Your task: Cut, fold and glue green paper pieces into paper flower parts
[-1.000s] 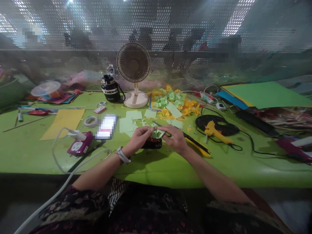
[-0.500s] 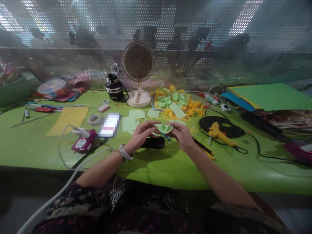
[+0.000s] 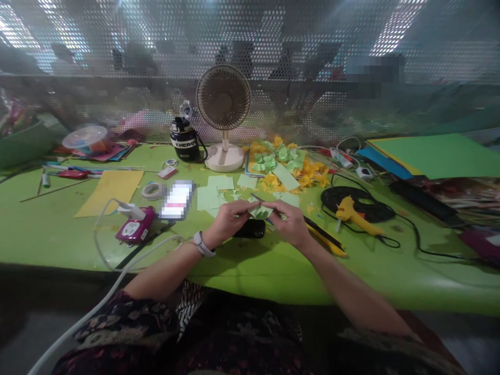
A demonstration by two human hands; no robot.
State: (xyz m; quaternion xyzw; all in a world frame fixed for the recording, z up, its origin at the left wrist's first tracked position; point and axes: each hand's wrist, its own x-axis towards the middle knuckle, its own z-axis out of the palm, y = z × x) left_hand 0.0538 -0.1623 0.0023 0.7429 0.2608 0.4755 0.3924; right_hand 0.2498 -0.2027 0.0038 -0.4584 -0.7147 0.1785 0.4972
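The letters "HERO" stand in dark print on a white band around the black flask (image 3: 183,142), at eleven o'clock from the left hand (image 3: 230,219). The small card (image 3: 167,172) at ten o'clock carries print too small to read.

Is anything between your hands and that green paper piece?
Nothing visible: the left hand and right hand both touch the pale green paper piece. A black oblong object lies below them, not between.

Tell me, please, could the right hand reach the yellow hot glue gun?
Probably yes: only a low, flat yellow-and-black utility knife lies between the right hand and the yellow hot glue gun.
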